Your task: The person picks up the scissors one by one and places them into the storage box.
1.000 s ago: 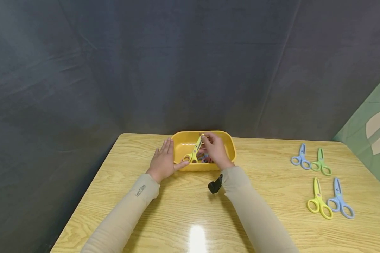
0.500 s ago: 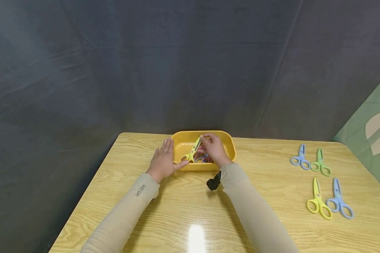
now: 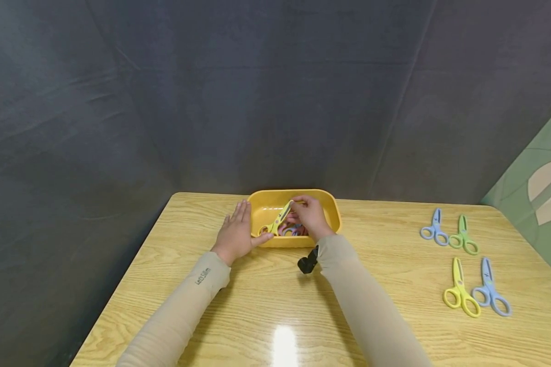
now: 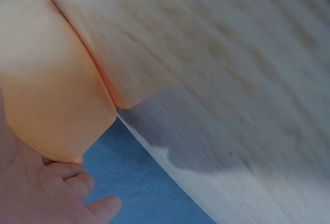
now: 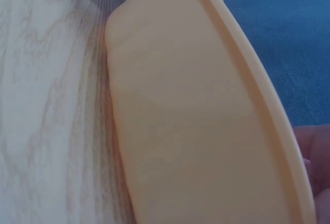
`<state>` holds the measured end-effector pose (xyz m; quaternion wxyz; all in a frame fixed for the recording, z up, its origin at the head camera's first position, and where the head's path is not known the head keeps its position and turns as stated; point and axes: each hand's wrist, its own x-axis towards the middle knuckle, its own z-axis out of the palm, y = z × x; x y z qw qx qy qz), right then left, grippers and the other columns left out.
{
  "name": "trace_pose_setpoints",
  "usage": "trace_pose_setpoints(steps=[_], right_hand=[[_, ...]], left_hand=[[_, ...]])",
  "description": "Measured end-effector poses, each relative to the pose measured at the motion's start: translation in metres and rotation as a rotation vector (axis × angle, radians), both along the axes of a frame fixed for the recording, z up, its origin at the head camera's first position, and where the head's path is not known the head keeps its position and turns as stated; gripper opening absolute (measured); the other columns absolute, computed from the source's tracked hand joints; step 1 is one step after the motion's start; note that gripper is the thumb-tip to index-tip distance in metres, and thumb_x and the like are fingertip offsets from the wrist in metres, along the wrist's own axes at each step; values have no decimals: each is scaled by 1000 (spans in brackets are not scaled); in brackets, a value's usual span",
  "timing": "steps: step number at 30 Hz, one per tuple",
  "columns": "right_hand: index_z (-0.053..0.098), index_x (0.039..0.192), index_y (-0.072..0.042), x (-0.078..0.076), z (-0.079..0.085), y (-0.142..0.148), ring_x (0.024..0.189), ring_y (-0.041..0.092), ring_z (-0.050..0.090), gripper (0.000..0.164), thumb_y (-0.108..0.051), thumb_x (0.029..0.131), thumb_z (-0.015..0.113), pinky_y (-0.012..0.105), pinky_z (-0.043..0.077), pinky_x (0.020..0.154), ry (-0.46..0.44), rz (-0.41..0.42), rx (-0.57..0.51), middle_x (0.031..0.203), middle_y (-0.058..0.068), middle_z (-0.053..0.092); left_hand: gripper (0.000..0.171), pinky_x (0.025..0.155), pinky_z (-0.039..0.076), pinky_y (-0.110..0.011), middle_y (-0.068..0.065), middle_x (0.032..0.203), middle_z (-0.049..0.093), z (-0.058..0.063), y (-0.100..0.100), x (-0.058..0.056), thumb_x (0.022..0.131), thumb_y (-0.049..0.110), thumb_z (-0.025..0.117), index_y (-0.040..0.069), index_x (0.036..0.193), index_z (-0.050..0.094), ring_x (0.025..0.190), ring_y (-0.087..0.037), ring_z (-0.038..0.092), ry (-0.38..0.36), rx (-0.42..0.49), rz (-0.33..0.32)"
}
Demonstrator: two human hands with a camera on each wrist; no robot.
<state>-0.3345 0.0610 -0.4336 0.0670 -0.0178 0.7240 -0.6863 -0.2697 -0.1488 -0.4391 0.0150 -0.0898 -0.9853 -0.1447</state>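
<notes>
Inside the yellow plastic bin (image 3: 294, 242) at the table's back edge, my right hand (image 3: 313, 218) pinches yellow scissors (image 3: 281, 216) by the blade end, their finger loops hanging down to the left. Beneath them several other scissors (image 3: 294, 231) lie jumbled, partly hidden by the hand. My left hand (image 3: 235, 235) rests against the bin's left end with straight fingers, its thumb over the front rim. In the left wrist view, fingers (image 4: 77, 183) touch the bin wall (image 4: 62, 110). The right wrist view mostly shows the bin's outer side (image 5: 191, 105).
To the right on the wooden table (image 3: 257, 316) lie small blue scissors (image 3: 435, 228), green scissors (image 3: 463, 235), yellow scissors (image 3: 460, 289) and larger blue scissors (image 3: 490, 289). A dark curtain (image 3: 275, 102) hangs right behind the bin.
The yellow scissors in my right hand have come slightly down and left, tilting further over in the bin. My left hand stays against the bin.
</notes>
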Motion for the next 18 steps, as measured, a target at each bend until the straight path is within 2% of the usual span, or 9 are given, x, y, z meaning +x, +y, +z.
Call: trace_pose_setpoints(steps=[6, 11, 18], right_hand=[[60, 129, 10, 3, 2, -1, 60, 14, 69, 31, -5, 102, 56, 32, 61, 69, -5, -53, 30, 84, 18, 68], [64, 121, 10, 7, 5, -2, 58, 14, 68, 25, -2, 100, 57, 25, 58, 58, -21, -118, 117, 81, 16, 69], [68, 114, 6, 6, 2, -2, 68, 18, 71, 21, -7, 102, 59, 29, 60, 62, -73, -130, 220, 91, 18, 71]], left_hand=[[114, 122, 16, -56, -20, 168, 9, -1, 0, 0, 90, 75, 53, -5, 160, 11, 156, -33, 7, 11, 8, 3], [115, 121, 17, -57, -21, 167, 10, -1, 0, 0, 90, 75, 53, -6, 160, 11, 155, -34, 8, 20, 18, 0], [116, 121, 17, -56, -20, 167, 9, -2, 0, 0, 89, 76, 53, -6, 160, 11, 155, -33, 8, 25, 1, 1]])
